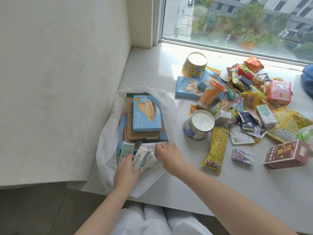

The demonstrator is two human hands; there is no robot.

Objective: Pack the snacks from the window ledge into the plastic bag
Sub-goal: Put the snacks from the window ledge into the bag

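A white plastic bag lies open on the ledge's left end. Inside it are a light blue biscuit box stacked on a brown box and another blue box, plus several small white and green drink cartons at the near end. My left hand grips one of those cartons inside the bag's mouth. My right hand holds the cartons from the right side, fingers curled over them. A heap of snack packets covers the ledge to the right.
Two paper tubs, an orange cup, a long yellow packet, a small purple carton, a brown box and a pink box lie on the white ledge. A wall stands left, the window behind.
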